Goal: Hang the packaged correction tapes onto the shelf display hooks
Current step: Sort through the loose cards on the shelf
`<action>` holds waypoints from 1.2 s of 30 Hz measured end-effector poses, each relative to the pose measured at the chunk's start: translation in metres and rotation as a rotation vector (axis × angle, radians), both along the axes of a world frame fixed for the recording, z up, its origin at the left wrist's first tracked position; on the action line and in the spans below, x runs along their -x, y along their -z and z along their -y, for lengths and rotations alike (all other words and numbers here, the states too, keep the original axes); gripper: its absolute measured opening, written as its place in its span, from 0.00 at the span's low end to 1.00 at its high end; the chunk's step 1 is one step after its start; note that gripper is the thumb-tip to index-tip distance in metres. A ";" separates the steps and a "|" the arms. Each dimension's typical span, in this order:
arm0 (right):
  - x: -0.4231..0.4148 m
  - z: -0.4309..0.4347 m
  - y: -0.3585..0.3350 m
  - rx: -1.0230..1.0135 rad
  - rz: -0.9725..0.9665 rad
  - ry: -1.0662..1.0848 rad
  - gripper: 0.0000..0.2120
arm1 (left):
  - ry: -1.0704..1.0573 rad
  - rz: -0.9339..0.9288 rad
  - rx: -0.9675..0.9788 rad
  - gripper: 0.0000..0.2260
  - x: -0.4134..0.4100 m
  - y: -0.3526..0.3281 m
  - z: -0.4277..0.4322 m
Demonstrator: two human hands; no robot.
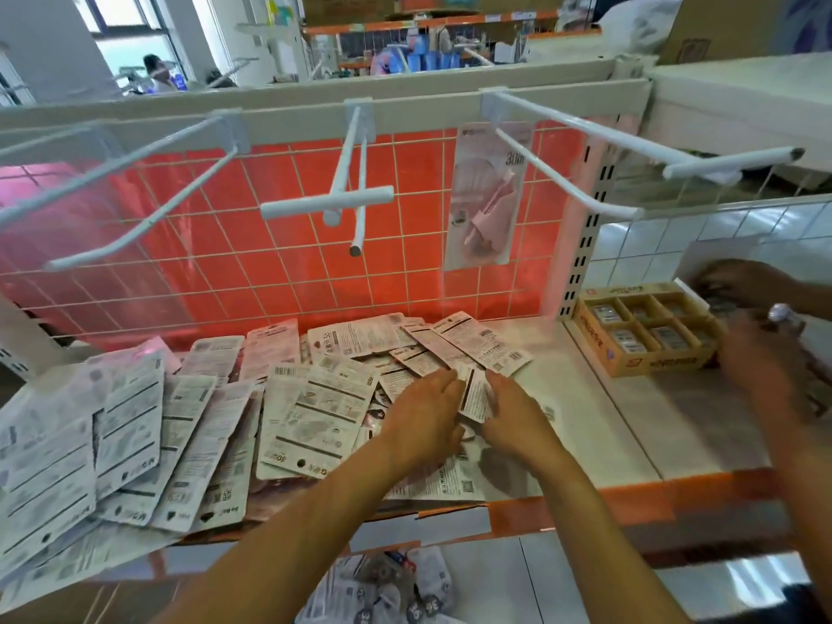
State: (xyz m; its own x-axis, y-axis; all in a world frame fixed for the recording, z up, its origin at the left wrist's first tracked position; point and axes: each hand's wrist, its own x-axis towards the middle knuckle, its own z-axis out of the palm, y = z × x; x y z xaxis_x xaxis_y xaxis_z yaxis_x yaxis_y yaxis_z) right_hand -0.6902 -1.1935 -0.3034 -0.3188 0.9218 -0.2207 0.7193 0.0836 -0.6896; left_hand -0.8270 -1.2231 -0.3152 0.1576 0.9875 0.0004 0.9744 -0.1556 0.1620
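Several packaged correction tapes (310, 412) lie face down in a loose pile on the white shelf (585, 412). My left hand (423, 416) rests on the pile with fingers reaching forward. My right hand (508, 416) pinches one package (477, 394) at the pile's right side. White display hooks stick out from the top rail: one at the left (135, 209), one in the middle (346, 182), one at the right (576, 182). A single package (486, 195) hangs at the back of the right hook against the orange grid panel (270, 263).
An orange-yellow box (644, 331) of small items stands at the right on the shelf, with another person's hands (756, 317) working over it. More packages lie in a bag below the shelf (391, 587). The shelf's orange front edge (630, 502) runs across.
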 end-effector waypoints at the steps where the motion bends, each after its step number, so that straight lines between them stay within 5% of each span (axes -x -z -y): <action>1: 0.002 0.002 0.007 -0.026 0.061 -0.023 0.27 | 0.001 0.005 -0.001 0.26 0.000 0.001 0.001; 8: 0.005 0.019 0.020 -0.275 0.171 0.051 0.18 | 0.007 0.097 0.018 0.26 0.005 0.003 0.012; 14: -0.005 0.024 -0.024 -0.395 0.131 0.152 0.14 | -0.038 0.421 -0.087 0.35 0.007 -0.018 0.026; 20: -0.006 0.019 -0.054 -0.285 -0.539 0.256 0.10 | -0.149 0.720 -0.047 0.40 0.014 -0.031 0.034; 24: 0.005 0.026 -0.064 -0.103 -0.898 0.245 0.09 | -0.188 1.073 0.108 0.31 0.023 -0.041 0.039; 28: 0.015 0.036 -0.075 0.013 -1.049 0.155 0.13 | -0.228 1.155 0.167 0.14 0.032 -0.050 0.045; 36: 0.024 0.050 -0.108 -0.062 -1.122 0.113 0.11 | -0.130 1.059 -0.017 0.07 0.043 -0.065 0.060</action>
State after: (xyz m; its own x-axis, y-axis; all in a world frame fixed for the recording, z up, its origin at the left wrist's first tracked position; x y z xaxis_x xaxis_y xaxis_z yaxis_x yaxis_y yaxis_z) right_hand -0.7145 -1.2440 -0.1952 -0.2223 0.9573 0.1848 -0.2982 0.1136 -0.9477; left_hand -0.8699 -1.2833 -0.2503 -0.0371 0.9953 0.0892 0.3474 -0.0709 0.9350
